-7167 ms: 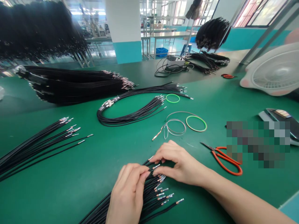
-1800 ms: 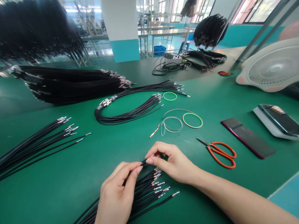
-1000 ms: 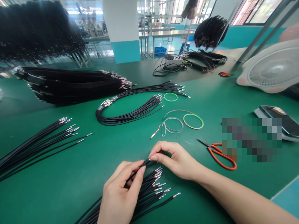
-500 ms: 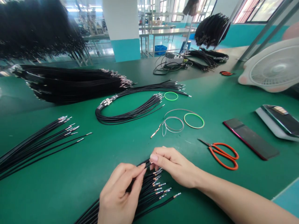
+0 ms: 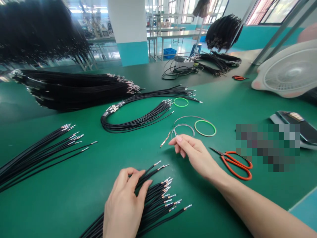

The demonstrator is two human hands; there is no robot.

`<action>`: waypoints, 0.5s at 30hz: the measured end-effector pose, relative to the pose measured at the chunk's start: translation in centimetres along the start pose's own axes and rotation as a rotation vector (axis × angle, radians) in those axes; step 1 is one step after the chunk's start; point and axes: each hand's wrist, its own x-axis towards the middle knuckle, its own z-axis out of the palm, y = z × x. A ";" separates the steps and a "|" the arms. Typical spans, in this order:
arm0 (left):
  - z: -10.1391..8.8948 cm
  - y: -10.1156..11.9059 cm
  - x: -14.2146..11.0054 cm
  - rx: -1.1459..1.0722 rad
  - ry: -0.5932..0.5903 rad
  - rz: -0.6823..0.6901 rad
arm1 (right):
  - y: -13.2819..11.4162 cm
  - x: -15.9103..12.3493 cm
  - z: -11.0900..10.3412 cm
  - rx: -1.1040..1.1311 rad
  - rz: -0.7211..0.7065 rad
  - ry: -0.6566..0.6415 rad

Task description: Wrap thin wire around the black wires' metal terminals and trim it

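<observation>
My left hand [image 5: 126,201] lies over a bundle of black cables [image 5: 155,198] with bright metal terminals at their ends. Its thumb and forefinger are apart, and two cable ends [image 5: 158,167] stick out beyond the fingers. Fingertips pinched together, my right hand [image 5: 190,148] hovers at the near side of a thin grey wire coil [image 5: 184,125]. Whether anything sits in that pinch is hidden. A copper-coloured end [image 5: 165,140] of the wire lies just left of the fingertips. Scissors with orange handles [image 5: 237,163] rest right of the right hand, blades pointing left.
Another cable bundle [image 5: 54,145] lies at left, a bent one [image 5: 123,125] ahead. Green rings [image 5: 181,102] are near the middle. A thick cable stack [image 5: 81,89], power box [image 5: 183,62] and white fan [image 5: 289,71] stand farther back. A dark-topped device [image 5: 302,127] sits right.
My right hand has left the cable ends and moved up and right to the grey wire coil. The left thumb and forefinger have parted, uncovering two cable ends.
</observation>
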 end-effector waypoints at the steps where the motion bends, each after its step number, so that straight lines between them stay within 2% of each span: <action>1: 0.1 -0.2 0.0 0.014 -0.007 -0.008 | 0.2 0.2 -0.1 -0.027 0.020 0.018; 4: 0.4 -1.1 0.2 -0.014 -0.018 -0.012 | 0.4 0.3 0.2 -0.128 0.037 -0.044; 10: 0.6 -1.8 0.7 -0.105 -0.020 -0.041 | 0.3 -0.1 0.8 -0.352 -0.061 -0.192; 15: 0.5 -1.2 0.3 -0.146 0.013 -0.035 | 0.0 -0.5 1.2 -0.320 -0.113 -0.270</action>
